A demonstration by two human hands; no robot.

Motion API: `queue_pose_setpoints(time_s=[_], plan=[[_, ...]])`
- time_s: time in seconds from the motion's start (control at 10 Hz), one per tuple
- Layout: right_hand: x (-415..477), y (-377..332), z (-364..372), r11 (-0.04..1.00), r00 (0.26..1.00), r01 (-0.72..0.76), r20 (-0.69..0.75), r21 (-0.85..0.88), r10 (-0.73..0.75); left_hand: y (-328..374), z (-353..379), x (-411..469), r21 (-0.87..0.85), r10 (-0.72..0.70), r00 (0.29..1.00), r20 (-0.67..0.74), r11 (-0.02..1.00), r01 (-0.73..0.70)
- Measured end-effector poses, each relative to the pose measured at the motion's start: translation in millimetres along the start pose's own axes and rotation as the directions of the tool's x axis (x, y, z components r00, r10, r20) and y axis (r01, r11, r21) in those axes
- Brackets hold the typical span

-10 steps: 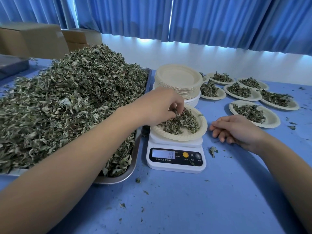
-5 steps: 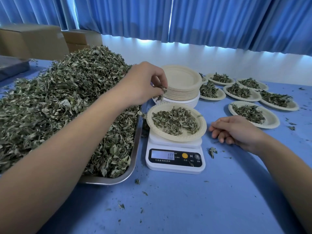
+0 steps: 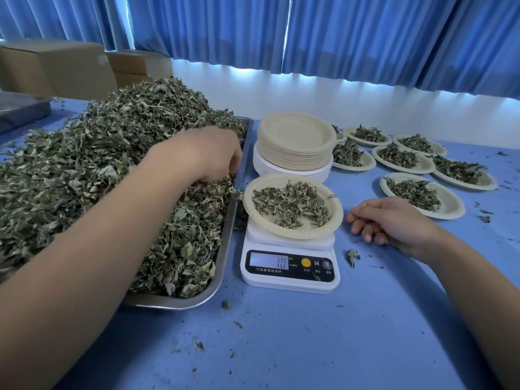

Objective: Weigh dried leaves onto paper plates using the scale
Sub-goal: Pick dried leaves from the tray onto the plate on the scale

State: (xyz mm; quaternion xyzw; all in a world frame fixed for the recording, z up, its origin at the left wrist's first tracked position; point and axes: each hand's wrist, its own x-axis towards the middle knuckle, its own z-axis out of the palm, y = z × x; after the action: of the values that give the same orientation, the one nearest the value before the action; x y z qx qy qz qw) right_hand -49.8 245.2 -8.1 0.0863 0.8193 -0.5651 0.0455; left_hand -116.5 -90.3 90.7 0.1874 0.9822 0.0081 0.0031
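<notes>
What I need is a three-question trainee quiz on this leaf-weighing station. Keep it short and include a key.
1. Fill in: the display on the scale reads ___.
2. True or false: the right hand rests on the table to the right of the scale, holding nothing.
3. The left hand is: A) in the leaf pile on the tray; B) on the stack of empty plates; C) pressing a scale button.

Key: 1) 10. 2) True. 3) A.
</notes>
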Motion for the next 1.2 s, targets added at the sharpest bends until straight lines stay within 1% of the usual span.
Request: queue_pose_setpoints(time_s=[0.1,0.2,0.3,0.4,0.5,0.6,0.7,0.8,0.9,1.0,1.2], plan=[[-1,0,1,1.000,1.000,-0.002,0.000,0.000,0.002,9,-1,0,-0.062,0.086,0.986,-0.141,0.994,-0.095],[0,0,1,1.000,1.000,-0.004,0.001,-0.003,0.004,16,-1,-4,-0.132,0.228,0.968,-0.107,0.961,-0.241],[0,0,0,1.000,1.000,-0.002,0.003,-0.002,0.002,29,3,-6,-0.261,0.327,0.939,-0.109,0.902,-0.344],[0,0,0,1.000,1.000,-0.002,0.006,-0.002,0.002,48,17,-8,-0.338,0.407,0.911,-0.069,0.850,-0.405],[1,0,0,1.000,1.000,-0.001,0.005,-0.003,0.001,59,32,-9,-0.260,0.480,0.876,0.038,0.852,-0.455],[0,0,1,1.000,1.000,-0.003,0.002,-0.001,0.003,55,33,-7,-0.165,0.447,0.895,-0.005,0.882,-0.441],[0,0,1,1.000,1.000,-0.005,0.002,0.000,0.005,49,31,-6,-0.115,0.401,0.915,-0.048,0.907,-0.404],[0,-1,1,1.000,1.000,-0.010,0.000,0.000,0.010,49,27,-7,-0.210,0.416,0.896,-0.158,0.872,-0.442],[-1,-1,1,1.000,1.000,-0.010,-0.004,0.000,0.010,54,22,-10,-0.292,0.422,0.860,-0.287,0.816,-0.499],[0,-1,2,1.000,1.000,-0.009,-0.008,-0.004,0.009,55,23,-10,-0.320,0.419,0.846,-0.329,0.794,-0.517],[0,-1,1,1.000,1.000,-0.004,-0.003,-0.007,0.004,51,24,-7,-0.322,0.408,0.842,-0.353,0.792,-0.519]])
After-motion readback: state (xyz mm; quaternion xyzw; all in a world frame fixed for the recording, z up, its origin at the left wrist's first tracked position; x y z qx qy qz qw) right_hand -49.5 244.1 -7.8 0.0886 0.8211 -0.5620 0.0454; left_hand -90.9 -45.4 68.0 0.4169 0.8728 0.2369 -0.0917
